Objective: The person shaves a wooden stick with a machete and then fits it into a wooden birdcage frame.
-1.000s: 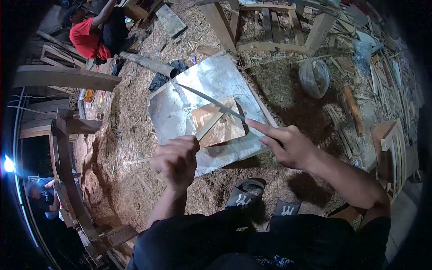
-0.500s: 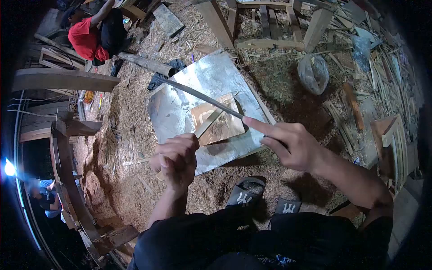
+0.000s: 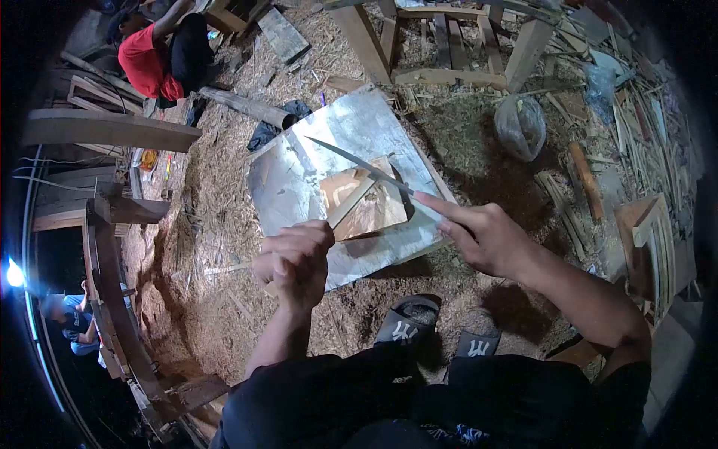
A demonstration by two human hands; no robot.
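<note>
My right hand (image 3: 486, 236) is closed around the near end of a long, thin, dark file-like tool (image 3: 348, 156), its index finger stretched along it. This tool tapers to a point over the upper left of a grey board (image 3: 292, 179). It crosses the far end of a narrow flat strip (image 3: 351, 203), whose material I cannot make out. My left hand (image 3: 295, 258) is closed in a fist around the strip's near end. Under the strip lies a square wooden block (image 3: 385, 213), resting on the board.
Wood shavings cover the ground. Sandalled feet (image 3: 407, 318) stand just below the board. A wooden frame (image 3: 449, 76) is beyond, with a plastic bag (image 3: 520, 127) at right. One person in red (image 3: 146, 63) crouches upper left; another person (image 3: 78, 325) sits lower left.
The tool's tip has drawn back to the right, toward my right hand, which has shifted slightly right. My left hand and the strip have hardly moved.
</note>
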